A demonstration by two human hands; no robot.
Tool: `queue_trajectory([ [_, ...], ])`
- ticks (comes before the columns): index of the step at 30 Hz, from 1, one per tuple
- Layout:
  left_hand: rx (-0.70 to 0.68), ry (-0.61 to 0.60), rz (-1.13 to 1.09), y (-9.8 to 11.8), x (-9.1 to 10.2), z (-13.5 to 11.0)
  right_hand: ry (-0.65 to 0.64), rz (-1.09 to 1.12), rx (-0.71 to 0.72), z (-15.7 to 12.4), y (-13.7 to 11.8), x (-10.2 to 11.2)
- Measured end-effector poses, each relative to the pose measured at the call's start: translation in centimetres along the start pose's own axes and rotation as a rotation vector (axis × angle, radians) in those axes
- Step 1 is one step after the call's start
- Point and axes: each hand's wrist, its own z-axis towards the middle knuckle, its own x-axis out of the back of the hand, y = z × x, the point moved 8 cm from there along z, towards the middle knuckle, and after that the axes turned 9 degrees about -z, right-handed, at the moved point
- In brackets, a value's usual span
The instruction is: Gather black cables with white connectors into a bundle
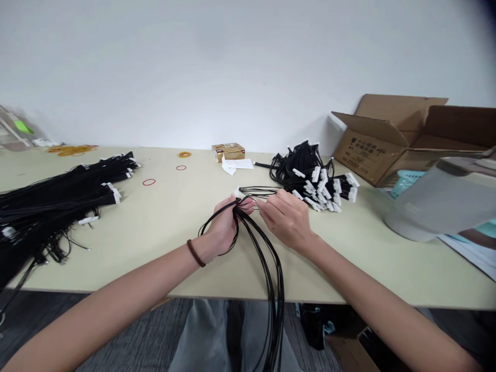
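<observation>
My left hand (pixel 225 225) is closed around a bundle of thin black cables (pixel 267 253) near a white connector (pixel 237 191). From there the strands loop over the wrist side and hang past the table's front edge. Thin black wires also run from the connector toward my right hand (pixel 285 217), whose fingers are pinched at the bundle. What exactly the right fingertips grip is too small to make out. Behind the right hand lies a heap of coiled black cables (pixel 300 160) with many white connectors (pixel 321 186).
Long black cable bundles (pixel 70 188) cover the table's left side. Red rubber bands (pixel 149 182), yellow bands (pixel 184 154), a small gold box (pixel 228 151) and white paper (pixel 238 164) lie farther back. An open cardboard box (pixel 372 150) and a grey pitcher-like container (pixel 437 199) stand at right.
</observation>
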Motion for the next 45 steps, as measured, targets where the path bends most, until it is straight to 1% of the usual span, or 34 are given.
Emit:
queue_trajectory([
  [4, -0.018, -0.005, 0.032, 0.1, 0.1, 0.1, 0.020, -0.049, 0.094, -0.2, -0.4, 0.1],
  [9, -0.024, 0.020, 0.058, 0.2, 0.3, 0.3, 0.030, -0.069, 0.189, -0.4, -0.9, 0.2],
  [15, -0.064, 0.023, 0.105, 0.4, 0.5, 0.5, 0.028, -0.039, 0.220, -0.5, -1.0, 0.1],
  [20, -0.078, 0.048, 0.111, 0.5, 0.6, 0.4, 0.056, -0.029, 0.270, -0.3, -1.4, 0.7],
  [27, -0.129, 0.007, 0.134, 0.9, 0.4, 0.4, 0.067, -0.033, 0.307, -0.2, -1.7, 1.0],
  [29, -0.125, 0.002, 0.139, 0.9, 0.4, 0.5, 0.063, -0.034, 0.287, -0.3, -1.5, 0.8],
  [32, -0.125, 0.003, 0.148, 0.9, 0.4, 0.5, 0.038, -0.050, 0.222, -0.5, -1.1, 0.2],
  [37, -0.128, -0.013, 0.147, 0.8, 0.2, 0.5, -0.064, -0.078, 0.034, -0.3, -0.2, -0.9],
  [42, -0.122, -0.115, 0.170, 0.3, -0.7, 0.2, -0.159, -0.040, -0.098, -0.1, 0.0, -1.3],
  [45, -0.112, -0.175, 0.206, 0.0, -1.1, 0.0, -0.208, 0.062, -0.170, -0.2, 0.3, -1.7],
])
